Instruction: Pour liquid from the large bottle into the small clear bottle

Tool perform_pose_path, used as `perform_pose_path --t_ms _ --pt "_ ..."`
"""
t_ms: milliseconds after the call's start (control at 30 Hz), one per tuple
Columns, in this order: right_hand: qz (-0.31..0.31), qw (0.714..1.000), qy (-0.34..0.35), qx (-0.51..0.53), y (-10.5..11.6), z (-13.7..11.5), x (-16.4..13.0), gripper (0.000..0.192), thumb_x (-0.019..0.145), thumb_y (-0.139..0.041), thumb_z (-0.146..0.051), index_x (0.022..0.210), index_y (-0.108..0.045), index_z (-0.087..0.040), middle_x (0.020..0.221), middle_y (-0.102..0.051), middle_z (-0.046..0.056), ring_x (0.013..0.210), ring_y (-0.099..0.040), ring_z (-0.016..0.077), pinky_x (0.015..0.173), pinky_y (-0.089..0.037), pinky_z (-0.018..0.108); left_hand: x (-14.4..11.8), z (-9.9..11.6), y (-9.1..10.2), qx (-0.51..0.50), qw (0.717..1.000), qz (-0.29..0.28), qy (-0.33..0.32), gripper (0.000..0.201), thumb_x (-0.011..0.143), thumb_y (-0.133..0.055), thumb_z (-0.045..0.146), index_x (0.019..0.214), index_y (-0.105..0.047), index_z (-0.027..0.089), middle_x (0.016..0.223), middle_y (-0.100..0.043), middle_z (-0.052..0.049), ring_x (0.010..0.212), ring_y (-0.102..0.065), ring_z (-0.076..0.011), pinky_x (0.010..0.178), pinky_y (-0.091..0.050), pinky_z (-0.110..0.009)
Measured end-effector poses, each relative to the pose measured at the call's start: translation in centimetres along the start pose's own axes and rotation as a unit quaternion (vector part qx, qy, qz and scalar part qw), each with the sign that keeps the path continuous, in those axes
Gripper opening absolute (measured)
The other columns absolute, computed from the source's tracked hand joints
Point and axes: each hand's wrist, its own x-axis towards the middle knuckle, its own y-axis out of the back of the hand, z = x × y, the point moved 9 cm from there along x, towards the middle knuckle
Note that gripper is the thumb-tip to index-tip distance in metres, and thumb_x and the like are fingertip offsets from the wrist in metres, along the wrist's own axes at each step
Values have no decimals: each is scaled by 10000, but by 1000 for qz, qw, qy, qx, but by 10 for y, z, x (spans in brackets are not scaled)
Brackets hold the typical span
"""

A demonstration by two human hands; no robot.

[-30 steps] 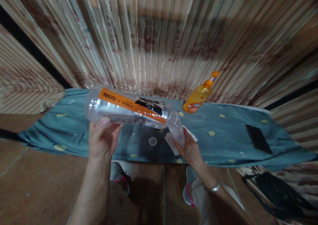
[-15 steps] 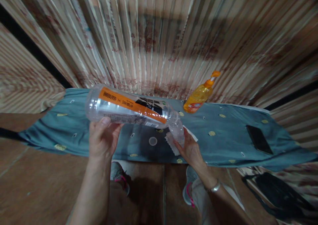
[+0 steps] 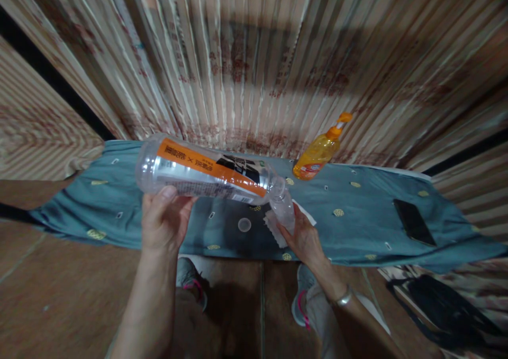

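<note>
My left hand (image 3: 163, 222) grips the base end of a large clear plastic bottle (image 3: 206, 175) with an orange and black label, tipped almost flat with its mouth pointing right and down. The mouth meets a small clear cup (image 3: 282, 209) that my right hand (image 3: 304, 237) holds just above the table. A white tissue (image 3: 273, 224) lies under that hand. A round clear bottle cap (image 3: 244, 224) rests on the blue cloth (image 3: 119, 211) between my hands.
An orange pump bottle (image 3: 319, 154) stands at the back of the cloth-covered table. A black phone (image 3: 413, 221) lies flat at the right. A striped curtain (image 3: 254, 57) hangs behind. A black bag (image 3: 448, 306) sits on the floor at the lower right.
</note>
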Motion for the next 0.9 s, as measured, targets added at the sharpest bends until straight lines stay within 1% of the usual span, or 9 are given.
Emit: perform_pose_path --t_ms 100,200,300,433,567,633,700,833,900 --pt "10 1000 12 0 2 -2 0 710 1007 -435 -580 1507 -373 -80 1260 -692 238 1111 -710 333 831 -643 481 0 1 -1 7 1000 2 -4 359 531 -899 313 847 -730 283 726 -746 2 751 -719 -242 785 -646 -427" --pt "9 1000 7 2 1 -1 0 713 1008 -428 -583 1514 -366 -84 1260 -692 236 1103 -714 330 832 -643 482 0 2 -1 12 1000 -1 -9 387 542 -891 317 896 -737 284 739 -751 -7 766 -726 -257 792 -644 -447" --pt "10 1000 8 0 2 -2 1 705 1010 -430 -574 1507 -373 -78 1239 -699 236 1092 -716 332 825 -642 484 0 2 -1 8 1000 -2 -12 379 551 -881 311 902 -740 285 739 -753 -5 755 -725 -252 797 -645 -462" --pt "14 1000 19 -3 4 -4 1 694 1014 -427 -565 1499 -376 -71 1221 -707 236 1085 -719 330 802 -646 472 0 1 -1 9 1000 -3 -6 317 551 -881 307 834 -739 288 743 -757 0 747 -722 -241 787 -650 -441" --pt "8 1000 14 -1 3 -3 1 701 1011 -436 -565 1508 -366 -76 1237 -699 239 1099 -713 335 819 -642 483 0 1 -1 3 1000 3 0 344 520 -903 299 821 -738 283 721 -751 10 707 -716 -215 748 -655 -388" --pt "4 1000 11 2 2 -2 1 706 1008 -443 -564 1510 -362 -74 1239 -697 242 1100 -711 339 823 -640 487 0 1 0 2 1000 5 -4 359 517 -903 301 835 -738 287 710 -750 15 684 -712 -209 733 -657 -383" --pt "4 1000 9 2 2 -2 1 708 1006 -451 -561 1510 -361 -73 1234 -700 242 1095 -713 340 816 -642 484 0 1 0 6 1000 1 -8 359 530 -896 306 852 -738 286 720 -755 9 694 -718 -221 738 -656 -401" --pt "9 1000 11 -2 3 -3 1 699 1008 -448 -562 1503 -370 -75 1214 -709 238 1075 -721 339 794 -647 479 1 0 1 8 1000 -4 -10 383 558 -887 327 909 -743 272 728 -754 -10 786 -741 -268 796 -647 -453" --pt "15 1000 15 -6 4 -4 1 696 1010 -433 -574 1492 -382 -75 1206 -712 238 1071 -724 339 789 -648 476 1 0 2 8 1000 -2 -10 398 556 -888 331 921 -745 267 737 -756 -12 786 -740 -267 803 -645 -454"
